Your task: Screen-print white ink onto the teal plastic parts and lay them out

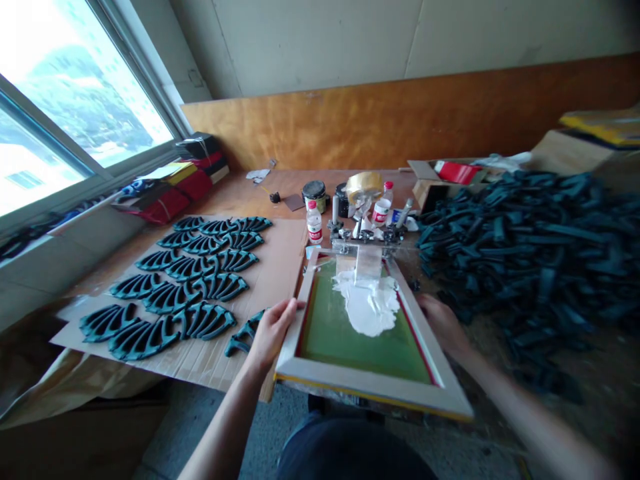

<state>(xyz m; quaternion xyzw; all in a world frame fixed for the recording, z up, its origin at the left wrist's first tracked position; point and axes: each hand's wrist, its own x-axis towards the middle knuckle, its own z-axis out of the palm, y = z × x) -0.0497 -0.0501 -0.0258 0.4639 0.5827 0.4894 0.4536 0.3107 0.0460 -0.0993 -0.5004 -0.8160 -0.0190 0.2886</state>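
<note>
A silk-screen printing frame (pixel 287 363) with green mesh (pixel 330 333) is in front of me. White paste or ink (pixel 373 310) is spread over the mesh's upper part, where a squeegee-like block (pixel 369 263) stands in it. At the frame's left edge is my left hand (pixel 273 330), fingers curled together; what they grip, if anything, is hidden. A dark slatted plastic part (pixel 243 337) lies on the cardboard beside that hand. My right hand (pixel 443 327) is by the frame's right side, blurred, its fingertips hidden by the frame.
Rows of dark slatted parts (pixel 207 267) lie on a cardboard sheet (pixel 273 257) at left. A large pile of dark parts (pixel 530 233) covers the right. Behind the frame are a clamp (pixel 365 235), bottles (pixel 314 223), a can (pixel 314 193) and a tape roll (pixel 364 185).
</note>
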